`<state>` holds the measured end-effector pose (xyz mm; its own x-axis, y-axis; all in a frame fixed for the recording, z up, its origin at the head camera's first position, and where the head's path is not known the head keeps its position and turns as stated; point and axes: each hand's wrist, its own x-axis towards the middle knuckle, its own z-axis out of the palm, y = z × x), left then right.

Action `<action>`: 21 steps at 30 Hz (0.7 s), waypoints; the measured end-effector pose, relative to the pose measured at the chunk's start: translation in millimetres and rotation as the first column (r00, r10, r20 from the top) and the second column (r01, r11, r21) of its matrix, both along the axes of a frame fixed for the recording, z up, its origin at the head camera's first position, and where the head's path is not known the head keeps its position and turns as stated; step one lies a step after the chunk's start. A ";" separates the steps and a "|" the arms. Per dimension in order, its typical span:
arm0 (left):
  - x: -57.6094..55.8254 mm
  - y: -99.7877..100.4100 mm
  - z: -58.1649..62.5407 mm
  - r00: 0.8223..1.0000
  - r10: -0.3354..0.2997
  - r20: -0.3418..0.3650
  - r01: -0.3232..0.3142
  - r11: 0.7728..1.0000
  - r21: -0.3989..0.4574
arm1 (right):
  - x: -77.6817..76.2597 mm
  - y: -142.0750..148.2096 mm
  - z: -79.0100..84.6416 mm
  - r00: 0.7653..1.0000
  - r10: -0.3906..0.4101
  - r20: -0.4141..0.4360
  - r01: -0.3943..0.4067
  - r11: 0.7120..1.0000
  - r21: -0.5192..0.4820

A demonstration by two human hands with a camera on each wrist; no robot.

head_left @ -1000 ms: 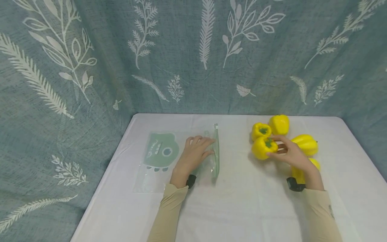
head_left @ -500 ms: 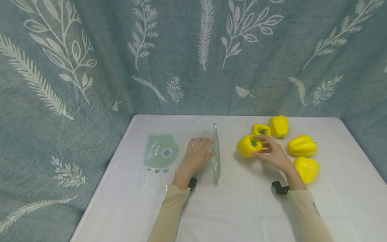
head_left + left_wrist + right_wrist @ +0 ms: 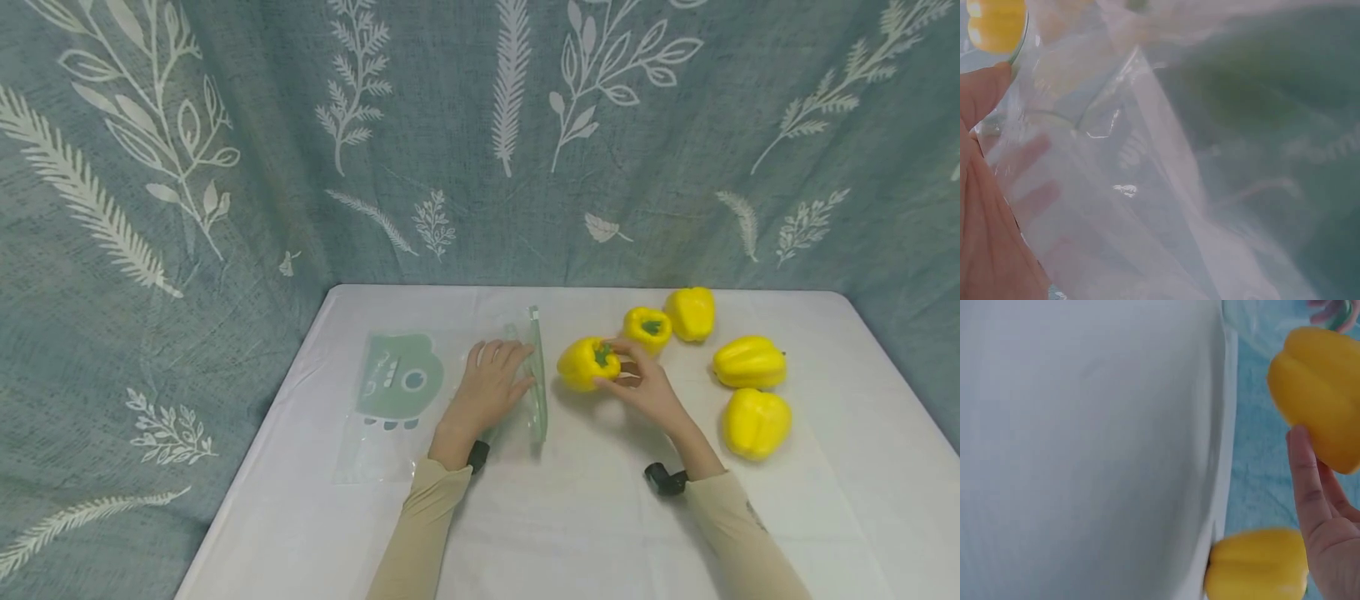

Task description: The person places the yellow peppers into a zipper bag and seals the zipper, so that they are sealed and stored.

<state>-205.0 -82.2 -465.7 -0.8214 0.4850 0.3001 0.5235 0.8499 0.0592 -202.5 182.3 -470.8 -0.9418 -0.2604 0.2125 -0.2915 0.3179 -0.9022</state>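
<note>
A clear zip bag (image 3: 405, 375) with a green cartoon print lies on the table, its green zip edge (image 3: 540, 392) raised on the right. My left hand (image 3: 487, 392) grips the bag near that edge; in the left wrist view the thumb (image 3: 988, 94) meets the green rim and the other fingers show blurrily through the film. Just right of the rim, my right hand (image 3: 648, 392) holds a yellow bell pepper (image 3: 583, 364) by its stem end, blunt end towards the bag. In the right wrist view its fingers lie along the pepper (image 3: 1322, 394).
Behind my right hand stand a smaller yellow pepper (image 3: 647, 328) and another yellow pepper (image 3: 691, 314). Two more, a long pepper (image 3: 750, 362) and a rounder pepper (image 3: 757, 423), lie to the right. A patterned curtain (image 3: 465, 167) hangs behind the white table (image 3: 585, 533).
My right hand has carried the yellow bell pepper leftward from beside the other peppers to the bag's zip edge. My left hand and the bag have barely moved.
</note>
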 end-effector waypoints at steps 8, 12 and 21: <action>-0.4 -0.4 0.6 1.000 -0.014 0.000 0.014 1.000 0.008 | 10.5 -16.8 16.0 0.997 0.052 0.056 -0.051 0.998 -0.022; -0.9 -0.2 2.0 0.999 -0.017 0.027 0.016 1.000 0.021 | 9.8 -19.5 13.4 0.995 0.064 0.073 -0.062 0.998 -0.031; -0.9 -0.1 5.2 0.997 -0.021 0.073 0.018 0.999 0.037 | -1.6 -18.6 -14.2 0.993 0.089 0.082 -0.088 0.996 -0.015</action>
